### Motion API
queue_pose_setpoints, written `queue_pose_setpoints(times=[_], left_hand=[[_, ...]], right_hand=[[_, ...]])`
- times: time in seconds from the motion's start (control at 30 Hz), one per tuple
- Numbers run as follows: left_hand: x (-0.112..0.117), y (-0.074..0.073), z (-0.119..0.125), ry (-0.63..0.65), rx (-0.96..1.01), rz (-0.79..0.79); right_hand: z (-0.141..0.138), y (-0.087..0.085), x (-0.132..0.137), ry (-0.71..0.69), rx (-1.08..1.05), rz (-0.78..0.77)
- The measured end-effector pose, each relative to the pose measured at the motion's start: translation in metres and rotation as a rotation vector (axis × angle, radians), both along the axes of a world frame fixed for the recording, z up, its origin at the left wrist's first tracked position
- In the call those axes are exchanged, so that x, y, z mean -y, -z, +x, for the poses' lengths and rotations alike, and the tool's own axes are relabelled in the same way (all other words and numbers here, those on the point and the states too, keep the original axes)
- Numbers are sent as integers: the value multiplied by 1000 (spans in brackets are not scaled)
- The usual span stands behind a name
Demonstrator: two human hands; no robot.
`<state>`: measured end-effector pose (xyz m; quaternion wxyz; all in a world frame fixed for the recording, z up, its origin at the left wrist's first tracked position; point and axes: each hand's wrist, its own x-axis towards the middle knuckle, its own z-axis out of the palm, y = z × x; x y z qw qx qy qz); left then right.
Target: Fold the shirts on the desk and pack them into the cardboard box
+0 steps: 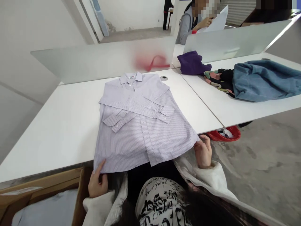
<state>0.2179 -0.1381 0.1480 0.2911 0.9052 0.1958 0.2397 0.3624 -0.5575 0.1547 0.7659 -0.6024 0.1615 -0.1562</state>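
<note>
A striped, pale lilac shirt [122,141] lies front up on the white table, its collar pointing away from me. Both sleeves are crossed over its middle, cuffs resting on the body. The bottom hem hangs past the table's near edge. At the hem's left corner, my left hand [98,182] pinches the cloth between thumb and fingers. My right hand [203,151] grips the right hem corner and holds it out beyond the edge.
A cardboard box [81,191] with pale contents stands at lower left. Frosted dividers [98,61] line the table's back. Purple cloth [191,62] and a blue garment [263,80] lie at right. A red basket [236,134] sits below. Another person [187,26] holds paper behind the divider.
</note>
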Motion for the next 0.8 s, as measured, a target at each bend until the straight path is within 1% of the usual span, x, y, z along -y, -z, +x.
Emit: queue_pose_setpoints(times=[0.03, 0.1, 0.17, 0.2, 0.23, 0.27, 0.3, 0.37, 0.43, 0.47, 0.5, 0.53, 0.6, 0.7, 0.77, 0.8], left_hand=[[1, 2, 2, -4, 3, 130], [6, 6, 9, 4, 61, 375], [11, 9, 16, 10, 136, 534], [14, 10, 18, 5, 156, 576], [15, 10, 21, 4, 162, 592], [16, 10, 23, 8, 159, 587], [16, 8, 25, 17, 149, 570], [16, 5, 29, 45, 117, 537], [16, 2, 32, 64, 92, 528], [17, 1, 33, 68, 86, 527], [18, 0, 34, 67, 88, 525], [19, 0, 35, 62, 92, 523], [21, 2, 35, 45, 91, 525], [20, 8, 33, 69, 44, 504], [18, 12, 33, 90, 30, 478], [16, 15, 34, 92, 53, 474]], right_hand=[[1, 4, -1, 12, 21, 8], [2, 13, -5, -26, 18, 17], [1, 23, -14, -123, -23, 7], [0, 28, -20, -167, -43, -5], [-1, 33, -27, -192, -58, -20], [-3, 36, -33, -188, -66, -34], [-4, 39, -39, -156, -67, -48], [-7, 40, -48, -45, -44, -92], [-10, 39, -52, 72, 5, -186], [-12, 38, -52, 99, 24, -248], [-15, 39, -50, 96, 33, -311], [-19, 41, -47, 63, 32, -371], [-28, 50, -39, -49, 19, -471], [-40, 73, -28, -212, 11, -631], [-44, 90, -26, -325, 45, -793], [-43, 98, -28, -391, 90, -882]])
